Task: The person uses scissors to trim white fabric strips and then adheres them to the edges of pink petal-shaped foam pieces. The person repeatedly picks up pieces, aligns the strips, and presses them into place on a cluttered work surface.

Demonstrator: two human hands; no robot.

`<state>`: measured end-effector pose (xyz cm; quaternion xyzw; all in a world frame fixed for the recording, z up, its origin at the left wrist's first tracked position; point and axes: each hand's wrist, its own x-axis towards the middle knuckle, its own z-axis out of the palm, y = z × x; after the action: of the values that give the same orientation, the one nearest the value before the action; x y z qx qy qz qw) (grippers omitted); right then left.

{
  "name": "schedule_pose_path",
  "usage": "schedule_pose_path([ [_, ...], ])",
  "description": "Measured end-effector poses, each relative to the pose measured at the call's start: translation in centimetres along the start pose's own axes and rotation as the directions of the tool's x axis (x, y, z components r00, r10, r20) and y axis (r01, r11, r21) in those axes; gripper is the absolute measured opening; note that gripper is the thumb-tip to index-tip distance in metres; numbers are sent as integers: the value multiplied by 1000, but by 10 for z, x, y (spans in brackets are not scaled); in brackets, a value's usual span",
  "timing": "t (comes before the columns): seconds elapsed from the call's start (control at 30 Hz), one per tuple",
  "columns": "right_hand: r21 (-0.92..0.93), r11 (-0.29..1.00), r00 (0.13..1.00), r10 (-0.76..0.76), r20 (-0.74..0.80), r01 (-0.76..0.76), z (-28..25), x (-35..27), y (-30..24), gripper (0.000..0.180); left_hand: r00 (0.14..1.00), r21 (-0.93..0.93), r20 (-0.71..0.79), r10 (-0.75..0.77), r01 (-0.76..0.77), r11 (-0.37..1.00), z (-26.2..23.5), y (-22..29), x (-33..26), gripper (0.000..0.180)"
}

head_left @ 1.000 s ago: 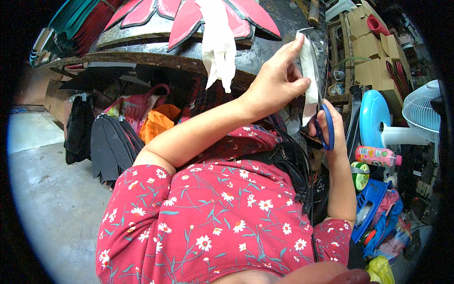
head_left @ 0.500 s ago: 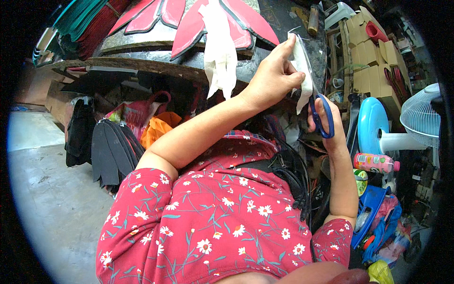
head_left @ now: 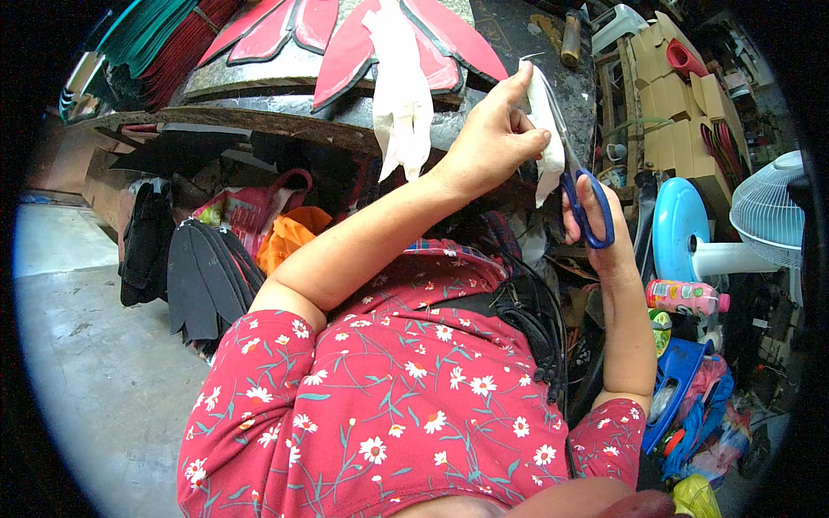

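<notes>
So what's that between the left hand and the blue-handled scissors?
In the head view, a narrow white strip lies there, pinched by the left hand, with the blades of the blue-handled scissors alongside.

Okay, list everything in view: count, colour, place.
Scissors: one, blue handles, right hand
Held strip: one, white, left hand
Hanging strip: one, white, over table edge
Petal-shaped pieces: several, red edged black, on table
Table: one, dark, top
Sheets: many, green and red, upper left
Leaf-shaped pieces: several, dark grey, left
Crumpled item: one, orange, below table
Fan: one, blue and white, right
Bottle: one, pink, below fan
Cardboard boxes: several, tan, upper right
Clutter: uncountable, mixed colours, lower right
Floral shirt: one, mostly red, lower centre
Left hand: one, bare, gripping held strip
Right hand: one, bare, holding scissors
</notes>
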<state>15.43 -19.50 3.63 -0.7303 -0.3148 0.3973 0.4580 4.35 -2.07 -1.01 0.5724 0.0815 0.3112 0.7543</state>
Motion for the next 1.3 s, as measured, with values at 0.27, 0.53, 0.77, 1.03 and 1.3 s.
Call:
schedule_pose_path([
  [0.27,290,954,996,87,-19,-78,-7,2,6,58,992,-82,-104,71,-79,993,-4,4,-2,65],
  [0.53,-17,996,980,-82,183,87,-17,-20,6,67,995,-139,-92,43,-55,989,-18,25,-8,40],
  [0.77,-211,972,978,-60,198,102,-9,-39,1,54,999,-43,-12,-47,47,998,-18,35,-17,56],
  [1.03,-232,970,993,-46,113,71,-5,-47,10,23,994,-35,-42,-97,95,995,-17,37,-26,55],
  [1.3,-156,985,991,95,94,-80,-10,-53,33,15,951,-339,234,-201,274,900,-10,61,-61,15],
])
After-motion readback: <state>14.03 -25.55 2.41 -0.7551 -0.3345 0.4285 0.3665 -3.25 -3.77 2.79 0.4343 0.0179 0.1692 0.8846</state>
